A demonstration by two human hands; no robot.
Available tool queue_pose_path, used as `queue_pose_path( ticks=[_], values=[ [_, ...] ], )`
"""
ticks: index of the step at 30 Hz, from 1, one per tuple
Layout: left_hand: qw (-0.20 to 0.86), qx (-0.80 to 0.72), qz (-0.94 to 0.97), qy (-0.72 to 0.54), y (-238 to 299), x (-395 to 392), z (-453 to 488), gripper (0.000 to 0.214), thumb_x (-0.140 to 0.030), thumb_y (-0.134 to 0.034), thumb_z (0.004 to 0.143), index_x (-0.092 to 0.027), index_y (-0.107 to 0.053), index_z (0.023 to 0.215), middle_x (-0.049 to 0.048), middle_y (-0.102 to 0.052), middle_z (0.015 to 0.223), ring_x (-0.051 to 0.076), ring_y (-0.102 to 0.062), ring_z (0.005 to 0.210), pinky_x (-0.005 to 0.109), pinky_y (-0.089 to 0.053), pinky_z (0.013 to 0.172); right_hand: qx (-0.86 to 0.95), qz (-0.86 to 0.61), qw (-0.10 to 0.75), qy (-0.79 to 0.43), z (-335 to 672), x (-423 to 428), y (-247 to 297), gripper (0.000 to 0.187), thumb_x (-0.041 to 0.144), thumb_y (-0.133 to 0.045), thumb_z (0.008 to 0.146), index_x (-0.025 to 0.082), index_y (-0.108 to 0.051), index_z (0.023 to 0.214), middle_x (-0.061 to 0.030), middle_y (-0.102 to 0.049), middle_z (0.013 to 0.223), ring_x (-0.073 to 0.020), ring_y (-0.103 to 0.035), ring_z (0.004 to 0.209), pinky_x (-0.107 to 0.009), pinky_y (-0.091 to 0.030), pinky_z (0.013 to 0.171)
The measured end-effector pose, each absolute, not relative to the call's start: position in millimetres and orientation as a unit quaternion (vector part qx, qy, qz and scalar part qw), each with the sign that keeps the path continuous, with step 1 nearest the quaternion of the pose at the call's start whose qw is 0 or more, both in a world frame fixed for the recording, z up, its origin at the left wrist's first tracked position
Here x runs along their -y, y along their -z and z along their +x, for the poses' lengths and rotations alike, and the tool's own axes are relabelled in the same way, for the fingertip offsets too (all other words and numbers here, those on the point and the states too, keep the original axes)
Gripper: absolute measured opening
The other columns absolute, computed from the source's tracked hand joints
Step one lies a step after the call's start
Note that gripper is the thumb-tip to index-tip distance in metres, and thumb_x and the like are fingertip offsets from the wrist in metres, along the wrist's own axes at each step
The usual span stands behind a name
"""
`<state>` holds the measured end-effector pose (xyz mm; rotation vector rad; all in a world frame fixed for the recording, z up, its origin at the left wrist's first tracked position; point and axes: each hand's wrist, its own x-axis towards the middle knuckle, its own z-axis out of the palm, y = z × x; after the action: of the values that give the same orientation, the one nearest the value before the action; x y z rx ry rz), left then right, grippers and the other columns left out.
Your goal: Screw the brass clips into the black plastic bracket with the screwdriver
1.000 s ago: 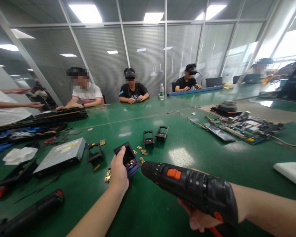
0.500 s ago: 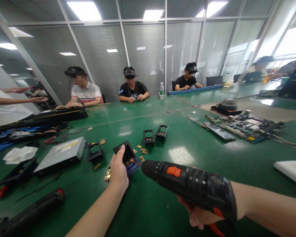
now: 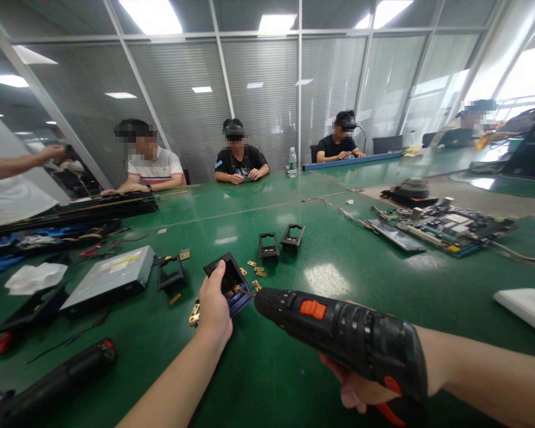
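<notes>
My left hand (image 3: 214, 303) is closed around a black plastic frame (image 3: 237, 274), tilted up off the table, its thumb over the top edge. Brass pieces (image 3: 237, 290) show inside this frame. In my right hand (image 3: 354, 383) is a black and orange cordless screwdriver (image 3: 334, 327), its handle mostly hidden below. The thin bit (image 3: 248, 293) points left into the frame and meets the brass pieces; exact contact is too small to tell. Small brass plates (image 3: 261, 272) lie just beyond the frame, and more brass parts (image 3: 195, 313) lie left of my left hand.
Two similar black frames (image 3: 268, 245) stand ahead, another (image 3: 171, 273) at left beside a silver disc drive (image 3: 109, 279). A black tool (image 3: 57, 380) lies at near left. Circuit boards (image 3: 455, 226) are on the right, near a white box (image 3: 526, 309). Several people sit across the green table (image 3: 232, 208).
My hands, the frame and the screwdriver have hardly moved. At far left, a standing person's arm has risen, with a dark object now at the hand.
</notes>
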<state>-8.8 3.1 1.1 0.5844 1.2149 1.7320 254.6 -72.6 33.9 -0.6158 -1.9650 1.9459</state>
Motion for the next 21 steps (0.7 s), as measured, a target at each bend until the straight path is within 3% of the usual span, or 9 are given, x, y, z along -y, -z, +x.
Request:
queue_pose_path(
  ticks=[7,14,21],
  values=[
    [0.459,-0.493,0.247,-0.697,1.4,-3.7,-9.8,0.047,-0.047,-0.075,0.078,-0.017,-0.072,0.113,0.01,-0.074,0.102,0.025,-0.072,0.088,0.041,-0.058,0.084,0.694,-0.211,0.133,-0.676,256.2,72.6,-33.5,0.012,0.0,-0.066,0.069,0.011,-0.069,0.075,0.0006,-0.066,0.067,-0.0111,-0.067,0.067,-0.019,-0.057,0.061],
    [0.457,-0.494,0.241,-0.699,-0.5,-3.0,-8.4,0.046,-0.047,-0.075,0.078,-0.017,-0.072,0.112,0.0099,-0.074,0.104,0.025,-0.072,0.089,0.041,-0.058,0.083,0.693,-0.191,0.127,-0.684,258.1,70.4,-33.5,0.023,-0.003,-0.063,0.066,0.01,-0.073,0.082,0.0015,-0.068,0.068,-0.0112,-0.067,0.069,-0.021,-0.058,0.066],
    [0.464,-0.496,0.232,-0.696,0.5,-3.2,-8.9,0.046,-0.047,-0.074,0.078,-0.017,-0.071,0.112,0.0091,-0.075,0.098,0.023,-0.072,0.083,0.039,-0.059,0.079,0.704,-0.218,0.148,-0.66,253.8,75.1,-33.9,0.01,0.006,-0.069,0.065,0.011,-0.067,0.073,0.0005,-0.065,0.069,-0.0105,-0.065,0.068,-0.018,-0.053,0.063]
  ],
)
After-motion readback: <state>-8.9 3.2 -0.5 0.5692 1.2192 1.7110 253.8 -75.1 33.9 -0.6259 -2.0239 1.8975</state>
